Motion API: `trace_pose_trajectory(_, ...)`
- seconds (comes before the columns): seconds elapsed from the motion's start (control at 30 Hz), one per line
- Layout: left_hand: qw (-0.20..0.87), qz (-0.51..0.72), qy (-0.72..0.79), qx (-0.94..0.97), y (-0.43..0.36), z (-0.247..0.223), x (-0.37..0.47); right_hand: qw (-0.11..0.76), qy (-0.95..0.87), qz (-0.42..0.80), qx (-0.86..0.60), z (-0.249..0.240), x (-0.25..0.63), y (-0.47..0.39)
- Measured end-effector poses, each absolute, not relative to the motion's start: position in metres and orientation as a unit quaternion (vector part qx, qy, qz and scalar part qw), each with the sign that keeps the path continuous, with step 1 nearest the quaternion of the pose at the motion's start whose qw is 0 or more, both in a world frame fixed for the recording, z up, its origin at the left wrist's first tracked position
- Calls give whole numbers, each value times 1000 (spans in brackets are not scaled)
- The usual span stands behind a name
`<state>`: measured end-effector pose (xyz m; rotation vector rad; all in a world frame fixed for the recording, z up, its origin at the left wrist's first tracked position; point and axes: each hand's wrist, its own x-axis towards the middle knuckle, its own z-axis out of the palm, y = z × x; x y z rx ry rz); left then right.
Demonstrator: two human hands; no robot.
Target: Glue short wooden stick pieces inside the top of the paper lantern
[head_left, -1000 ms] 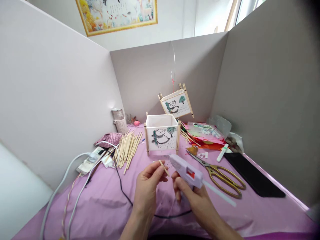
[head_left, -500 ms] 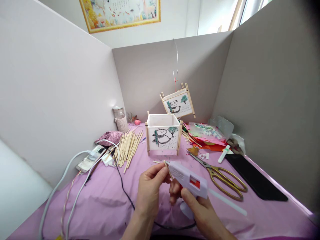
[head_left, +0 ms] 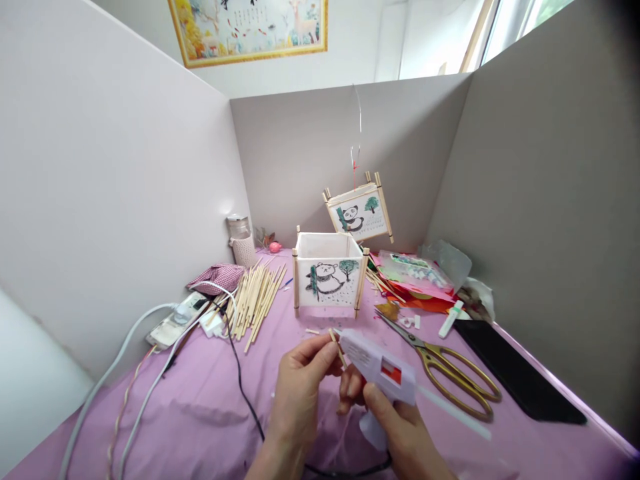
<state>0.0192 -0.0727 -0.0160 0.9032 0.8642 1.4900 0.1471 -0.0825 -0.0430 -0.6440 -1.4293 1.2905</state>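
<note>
My left hand pinches a short wooden stick between thumb and fingers. My right hand grips a lilac glue gun whose nozzle touches the top end of the stick; a clear glue stick pokes out of the gun's back. Just beyond stands a small square paper lantern with a panda drawing and wooden corner posts. A second panda lantern hangs on a thread near the back wall.
A pile of wooden sticks lies left of the lantern, beside a power strip and cables. Gold-handled scissors, a black phone and coloured paper scraps lie at right. Grey partition walls enclose the purple-covered table.
The glue gun has moved left, bringing its nozzle up against the stick in my left hand. The view has shifted slightly.
</note>
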Motion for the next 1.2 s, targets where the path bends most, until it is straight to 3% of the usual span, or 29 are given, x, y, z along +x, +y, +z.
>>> trace_pose_trajectory(0.87,598,618,324,396,-80,-16,21,520,-619,525,-266,-43,142,-86)
trace_pose_trajectory(1.2,550,664,383,332,-75,-16,14,519,-614,545,-237,-49,146,-91)
